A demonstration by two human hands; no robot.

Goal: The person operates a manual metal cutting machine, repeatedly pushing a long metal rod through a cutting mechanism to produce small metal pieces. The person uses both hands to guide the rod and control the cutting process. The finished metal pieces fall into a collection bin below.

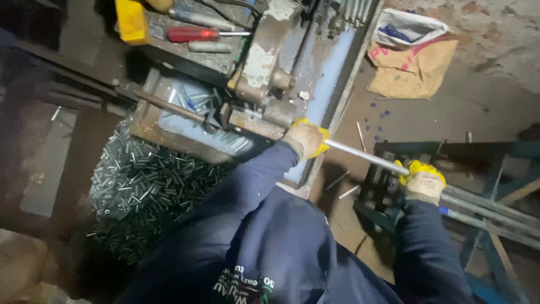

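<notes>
Dark blue work sleeves (264, 225) fill the lower middle of the view, running up from the person's chest to two gloved hands. Each glove is yellow with a grimy grey back. Left hand (304, 138) sits at the near edge of the cutting machine (264, 62), fingers curled shut around a long thin metal rod (363, 156), right where the rod enters the machine. Right hand (423, 179) grips the same rod further out, fingers wrapped closed over it, above the near corner of a blue steel rack (495, 152). So the rod spans the gap between machine and rack, slightly tilted, held at both points. More long rods (495, 217) lie along the rack behind the right hand. On the machine's far edge rest a red-handled screwdriver (194, 34) and a yellow block (130, 20). A tray (185, 112) at the machine's left side holds a few short cut tube pieces, and a big heap of such cut pieces (152, 180) lies on the floor just beside that tray. Near the wall, well apart from the hands, a brown paper sack (413, 67) sits on the concrete floor (489, 107), with small blue bits scattered near it
</notes>
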